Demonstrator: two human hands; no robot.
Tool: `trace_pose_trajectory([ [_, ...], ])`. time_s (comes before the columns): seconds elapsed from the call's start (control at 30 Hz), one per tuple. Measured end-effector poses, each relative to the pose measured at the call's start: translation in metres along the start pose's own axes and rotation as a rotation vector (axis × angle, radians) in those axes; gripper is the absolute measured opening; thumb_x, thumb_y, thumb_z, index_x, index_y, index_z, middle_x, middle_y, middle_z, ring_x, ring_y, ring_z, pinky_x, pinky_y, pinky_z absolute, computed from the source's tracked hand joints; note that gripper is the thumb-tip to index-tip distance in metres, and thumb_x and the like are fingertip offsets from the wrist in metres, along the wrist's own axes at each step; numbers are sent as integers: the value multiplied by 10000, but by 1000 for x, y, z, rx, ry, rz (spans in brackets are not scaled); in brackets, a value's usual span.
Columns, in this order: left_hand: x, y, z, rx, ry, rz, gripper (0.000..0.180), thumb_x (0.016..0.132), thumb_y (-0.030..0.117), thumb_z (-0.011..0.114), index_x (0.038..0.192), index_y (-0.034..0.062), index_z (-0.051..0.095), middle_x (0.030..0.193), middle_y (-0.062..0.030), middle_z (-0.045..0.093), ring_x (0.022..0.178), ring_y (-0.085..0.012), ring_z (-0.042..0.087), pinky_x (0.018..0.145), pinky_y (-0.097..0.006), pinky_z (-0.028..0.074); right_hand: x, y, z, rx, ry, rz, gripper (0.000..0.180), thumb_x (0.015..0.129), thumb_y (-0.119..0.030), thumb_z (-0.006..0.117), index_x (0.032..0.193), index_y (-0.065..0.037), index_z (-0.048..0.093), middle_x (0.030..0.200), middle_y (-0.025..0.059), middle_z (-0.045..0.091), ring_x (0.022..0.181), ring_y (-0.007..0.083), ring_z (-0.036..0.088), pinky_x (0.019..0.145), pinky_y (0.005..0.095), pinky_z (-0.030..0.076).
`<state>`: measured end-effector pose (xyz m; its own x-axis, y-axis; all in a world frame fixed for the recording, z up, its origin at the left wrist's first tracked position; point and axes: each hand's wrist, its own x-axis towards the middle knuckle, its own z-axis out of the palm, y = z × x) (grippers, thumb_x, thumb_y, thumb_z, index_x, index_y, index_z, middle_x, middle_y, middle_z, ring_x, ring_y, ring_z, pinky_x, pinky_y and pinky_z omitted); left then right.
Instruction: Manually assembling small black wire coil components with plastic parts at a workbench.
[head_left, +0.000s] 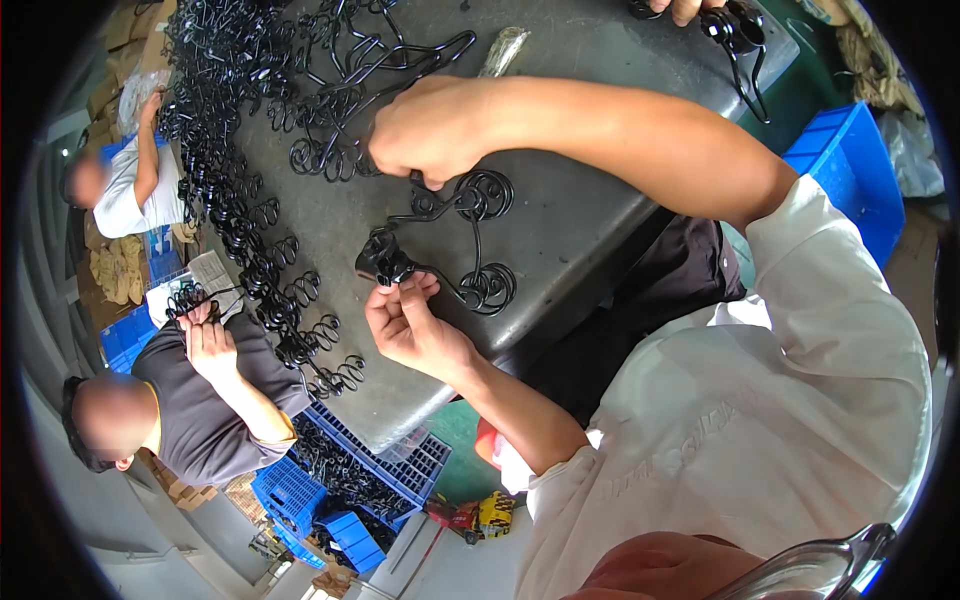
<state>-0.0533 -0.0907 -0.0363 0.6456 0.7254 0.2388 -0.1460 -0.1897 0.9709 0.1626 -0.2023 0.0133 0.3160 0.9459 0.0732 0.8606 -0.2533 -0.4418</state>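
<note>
My left hand (415, 325), low on the metal table, pinches a black clip-like part (382, 258) between thumb and fingers. A bent black wire spring with two round coils (487, 287) runs from that part and lies to its right. Above it, my right hand (428, 135) reaches over the table with curled fingers. Its fingertips come down at a small black piece (424, 200) beside the upper coil. What the right fingers hold, if anything, is hidden under the hand. Loose black wire springs (325, 155) lie just left of the right hand.
A long heap of black coil springs (225, 150) covers the table's left side. Two people sit beyond it; one holds a spring (192, 298). Another person's hand (685, 8) is at the top right, by black parts. Blue bins (850, 180) stand right and below (290, 495).
</note>
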Motion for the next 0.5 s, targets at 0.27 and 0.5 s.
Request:
trace_pose_trajectory([
  [0.27,0,-2,-4,0,11,6,35,977,-18,606,1011,-25,603,835,-131,714,706,-158,675,640,-248,536,1,5,-19,476,152,-103,123,889,-23,659,998,32,670,756,152,690,706,276,693,648,401,523],
  [0.5,1,-2,-3,-15,-9,12,76,954,-57,577,1024,-35,600,859,-147,716,722,-166,689,660,-257,556,-1,-10,-19,733,52,-97,188,854,-97,734,985,22,673,757,121,703,698,233,710,630,372,536],
])
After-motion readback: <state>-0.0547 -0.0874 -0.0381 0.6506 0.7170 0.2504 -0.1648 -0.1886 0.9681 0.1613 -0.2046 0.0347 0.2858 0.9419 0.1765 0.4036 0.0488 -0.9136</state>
